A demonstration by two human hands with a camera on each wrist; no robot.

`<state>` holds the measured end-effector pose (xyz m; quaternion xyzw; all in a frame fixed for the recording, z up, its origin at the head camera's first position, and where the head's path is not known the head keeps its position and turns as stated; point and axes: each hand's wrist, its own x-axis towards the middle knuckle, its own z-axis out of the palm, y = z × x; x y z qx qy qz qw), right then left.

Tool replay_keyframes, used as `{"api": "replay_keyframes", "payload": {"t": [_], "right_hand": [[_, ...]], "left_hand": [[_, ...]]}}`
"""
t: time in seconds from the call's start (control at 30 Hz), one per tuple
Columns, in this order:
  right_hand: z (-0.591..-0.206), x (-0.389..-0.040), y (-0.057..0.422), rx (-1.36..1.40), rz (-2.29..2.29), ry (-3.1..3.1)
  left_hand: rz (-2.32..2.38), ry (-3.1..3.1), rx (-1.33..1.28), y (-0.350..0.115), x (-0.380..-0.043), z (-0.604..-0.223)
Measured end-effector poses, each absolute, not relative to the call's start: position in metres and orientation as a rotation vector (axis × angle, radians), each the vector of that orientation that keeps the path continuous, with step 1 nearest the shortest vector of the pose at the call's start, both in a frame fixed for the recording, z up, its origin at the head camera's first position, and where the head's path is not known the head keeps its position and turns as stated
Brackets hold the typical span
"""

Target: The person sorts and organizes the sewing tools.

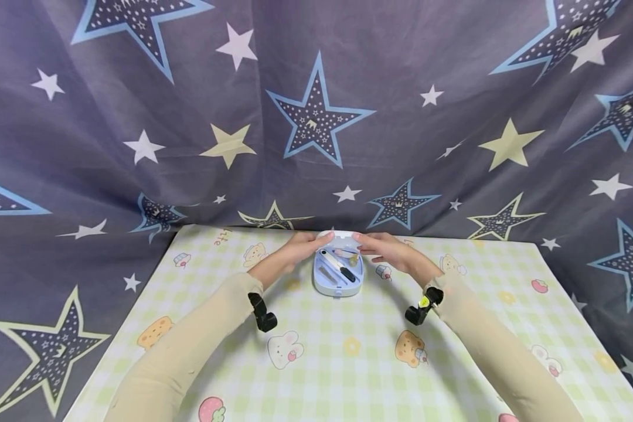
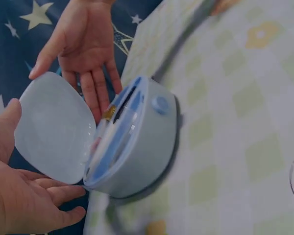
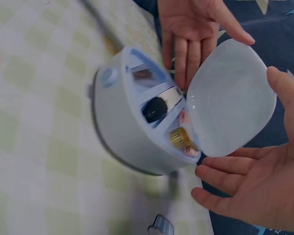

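Observation:
A small light-blue case (image 1: 337, 289) stands on the table with its pale lid (image 2: 54, 127) raised at the far side. My left hand (image 1: 298, 249) is at the lid's left side, thumb at its rim and fingers extended low beside it. On the other side my right hand (image 1: 391, 250) mirrors this, its thumb (image 3: 284, 88) at the rim and its fingers straight. Divided compartments in the case hold a white tool with a black end (image 1: 347, 274), a slim greyish piece (image 1: 327, 274) and a gold-coloured piece (image 3: 180, 138). A round button (image 3: 109, 77) shows on the case's front.
A green-and-white checked cloth with cartoon prints (image 1: 350, 375) covers the table. Behind it hangs a dark curtain with stars (image 1: 316, 187), close beyond the case. Black camera mounts (image 1: 264, 313) are strapped to both wrists.

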<state>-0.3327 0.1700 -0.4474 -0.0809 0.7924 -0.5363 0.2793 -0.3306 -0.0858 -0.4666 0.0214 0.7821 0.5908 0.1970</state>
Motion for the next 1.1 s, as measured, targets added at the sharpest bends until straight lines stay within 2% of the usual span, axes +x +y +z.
{"api": "replay_keyframes", "payload": {"t": [0.5, 0.93, 1.1], "right_hand": [[-0.464, -0.316, 0.172, -0.393, -1.403, 2.317], [-0.478, -0.306, 0.173, -0.719, -1.083, 2.669], [-0.481, -0.307, 0.174, -0.934, -0.872, 2.816]], "left_hand": [[1.505, 2.418, 0.304, -0.098, -0.318, -0.484], [0.799, 2.917, 0.771, -0.104, -0.316, -0.494], [0.663, 2.980, 0.915, -0.103, -0.316, -0.494]]}}
